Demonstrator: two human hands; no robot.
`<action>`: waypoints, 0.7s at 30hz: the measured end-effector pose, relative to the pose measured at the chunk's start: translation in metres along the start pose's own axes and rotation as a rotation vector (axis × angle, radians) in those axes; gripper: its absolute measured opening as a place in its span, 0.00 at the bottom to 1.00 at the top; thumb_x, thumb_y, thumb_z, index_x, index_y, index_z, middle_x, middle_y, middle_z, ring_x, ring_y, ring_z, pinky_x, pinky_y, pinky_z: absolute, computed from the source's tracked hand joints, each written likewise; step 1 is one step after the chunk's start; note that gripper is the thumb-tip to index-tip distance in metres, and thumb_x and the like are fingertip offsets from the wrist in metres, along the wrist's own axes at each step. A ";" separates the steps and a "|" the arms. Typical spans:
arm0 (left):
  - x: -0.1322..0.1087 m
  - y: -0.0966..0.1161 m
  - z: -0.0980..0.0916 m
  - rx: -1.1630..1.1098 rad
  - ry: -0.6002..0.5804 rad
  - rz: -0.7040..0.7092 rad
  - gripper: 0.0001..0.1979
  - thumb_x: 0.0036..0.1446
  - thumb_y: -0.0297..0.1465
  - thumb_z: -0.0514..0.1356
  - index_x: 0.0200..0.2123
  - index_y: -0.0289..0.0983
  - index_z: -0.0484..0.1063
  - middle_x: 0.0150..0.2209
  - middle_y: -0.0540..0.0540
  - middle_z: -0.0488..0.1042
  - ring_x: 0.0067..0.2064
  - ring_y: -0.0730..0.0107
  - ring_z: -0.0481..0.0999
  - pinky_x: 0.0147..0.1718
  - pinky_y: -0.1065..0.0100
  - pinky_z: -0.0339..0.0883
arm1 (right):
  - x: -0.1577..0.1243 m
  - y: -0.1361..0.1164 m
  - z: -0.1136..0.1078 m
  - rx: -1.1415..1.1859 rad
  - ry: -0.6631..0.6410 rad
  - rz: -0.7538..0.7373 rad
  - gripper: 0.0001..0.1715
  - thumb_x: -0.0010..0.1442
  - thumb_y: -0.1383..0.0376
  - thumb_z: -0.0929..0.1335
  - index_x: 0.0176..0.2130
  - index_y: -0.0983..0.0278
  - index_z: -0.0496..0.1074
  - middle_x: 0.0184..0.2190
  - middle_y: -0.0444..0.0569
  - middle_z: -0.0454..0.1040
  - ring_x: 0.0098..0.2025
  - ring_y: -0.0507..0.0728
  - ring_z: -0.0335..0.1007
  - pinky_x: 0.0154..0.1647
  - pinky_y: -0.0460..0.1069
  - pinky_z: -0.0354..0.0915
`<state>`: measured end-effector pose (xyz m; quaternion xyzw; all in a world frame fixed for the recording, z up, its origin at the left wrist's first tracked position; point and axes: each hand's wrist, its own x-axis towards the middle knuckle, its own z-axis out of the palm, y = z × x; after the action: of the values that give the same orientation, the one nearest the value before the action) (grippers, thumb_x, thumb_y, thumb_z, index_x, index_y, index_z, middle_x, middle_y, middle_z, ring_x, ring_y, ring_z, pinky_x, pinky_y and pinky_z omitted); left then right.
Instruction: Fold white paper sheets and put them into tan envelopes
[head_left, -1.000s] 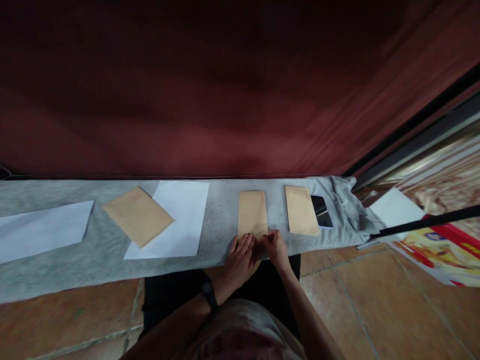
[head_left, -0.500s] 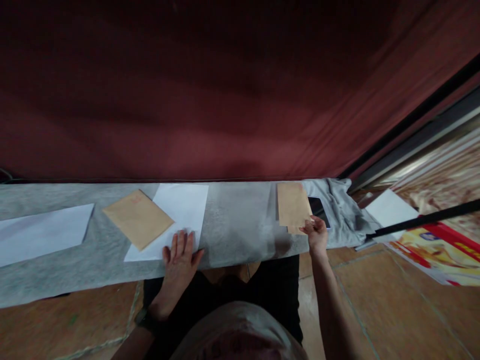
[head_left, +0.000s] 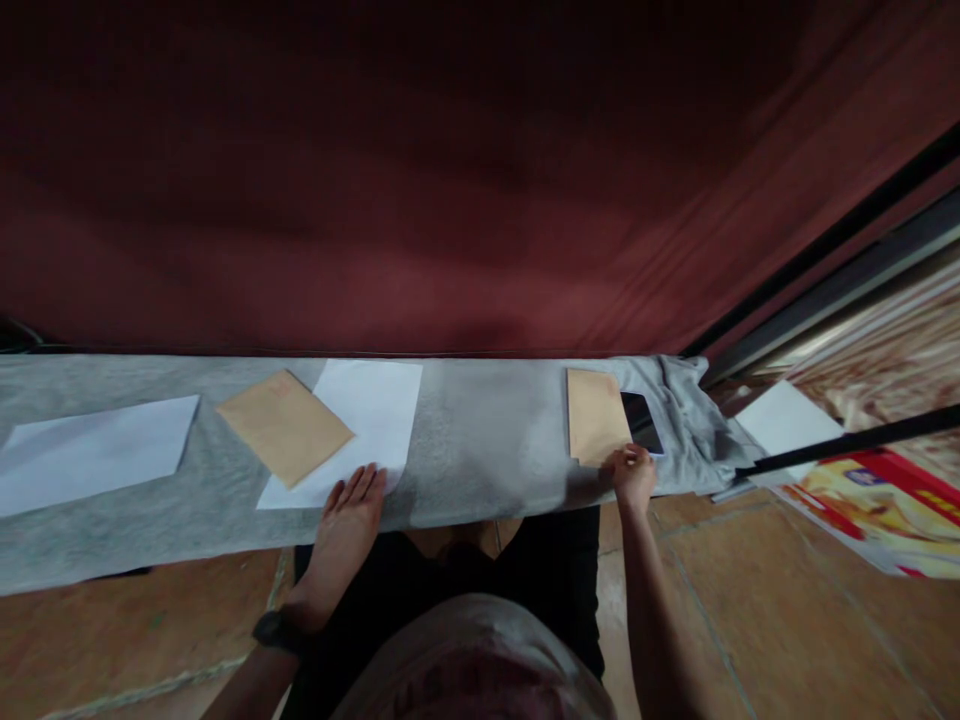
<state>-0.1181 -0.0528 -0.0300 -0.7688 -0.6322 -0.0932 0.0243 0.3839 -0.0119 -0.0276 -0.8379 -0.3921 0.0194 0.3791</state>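
Note:
My left hand (head_left: 352,520) lies flat with its fingers stretched out over the near edge of a white sheet of paper (head_left: 375,405). A brown envelope (head_left: 285,428) rests at a slant across the left part of that sheet. On the right, my right hand (head_left: 634,482) has its fingers closed at the near right corner of a small stack of brown envelopes (head_left: 598,415). Those fingertips partly hide the corner. Just beside the stack is a dark phone (head_left: 642,420), lying flat.
A grey cloth (head_left: 487,430) covers the long narrow bench, bunched up at its right end. Another white sheet (head_left: 97,450) lies at the left. Dark red fabric (head_left: 450,250) rises behind. A white sheet (head_left: 789,425) and a colourful box (head_left: 885,510) are beyond the right end.
The stacked brown envelopes lie more evenly on each other, and more of the phone shows. My right hand has moved slightly nearer to me. My left fingers have drawn closer together.

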 end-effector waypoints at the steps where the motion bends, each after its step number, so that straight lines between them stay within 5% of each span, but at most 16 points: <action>1: 0.002 0.002 0.000 -0.003 0.006 0.012 0.24 0.65 0.25 0.46 0.59 0.34 0.73 0.62 0.36 0.71 0.64 0.54 0.71 0.63 0.50 0.61 | -0.002 -0.002 -0.001 -0.035 0.009 -0.005 0.24 0.57 0.56 0.64 0.46 0.68 0.75 0.42 0.61 0.76 0.40 0.63 0.72 0.41 0.55 0.66; 6: 0.020 0.044 -0.002 -0.068 0.053 0.119 0.25 0.63 0.22 0.47 0.60 0.30 0.72 0.61 0.33 0.71 0.63 0.54 0.72 0.64 0.52 0.61 | -0.020 -0.027 0.003 0.055 -0.052 -0.055 0.26 0.58 0.54 0.63 0.49 0.65 0.74 0.47 0.60 0.74 0.41 0.61 0.72 0.41 0.54 0.67; 11: 0.039 0.121 -0.006 -0.105 0.054 0.283 0.27 0.61 0.19 0.49 0.61 0.32 0.70 0.61 0.37 0.73 0.63 0.58 0.71 0.64 0.55 0.62 | -0.071 -0.083 0.036 0.535 -0.758 0.046 0.26 0.56 0.46 0.66 0.43 0.61 0.76 0.34 0.50 0.79 0.29 0.58 0.73 0.28 0.51 0.70; 15: 0.034 0.168 -0.007 -0.164 0.033 0.396 0.26 0.63 0.21 0.49 0.63 0.34 0.68 0.62 0.38 0.72 0.64 0.60 0.70 0.63 0.57 0.64 | -0.105 -0.113 0.058 0.679 -0.875 0.011 0.22 0.56 0.45 0.69 0.36 0.59 0.78 0.30 0.46 0.80 0.34 0.58 0.75 0.34 0.50 0.74; 18: 0.025 0.177 -0.004 -0.204 0.010 0.459 0.26 0.64 0.22 0.49 0.64 0.35 0.66 0.63 0.39 0.71 0.65 0.61 0.68 0.64 0.58 0.62 | -0.110 -0.116 0.062 0.689 -0.858 0.034 0.21 0.51 0.47 0.72 0.34 0.61 0.77 0.30 0.46 0.80 0.34 0.57 0.75 0.36 0.51 0.73; 21: 0.021 0.156 -0.002 -0.197 -0.025 0.431 0.28 0.62 0.21 0.51 0.65 0.36 0.65 0.64 0.39 0.69 0.66 0.58 0.67 0.66 0.54 0.59 | -0.104 -0.109 0.055 0.663 -0.881 0.071 0.20 0.47 0.49 0.74 0.33 0.61 0.77 0.28 0.46 0.80 0.33 0.58 0.75 0.34 0.51 0.72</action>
<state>0.0377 -0.0639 -0.0114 -0.8858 -0.4415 -0.1375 -0.0392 0.2231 -0.0034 -0.0235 -0.5990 -0.4579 0.5035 0.4219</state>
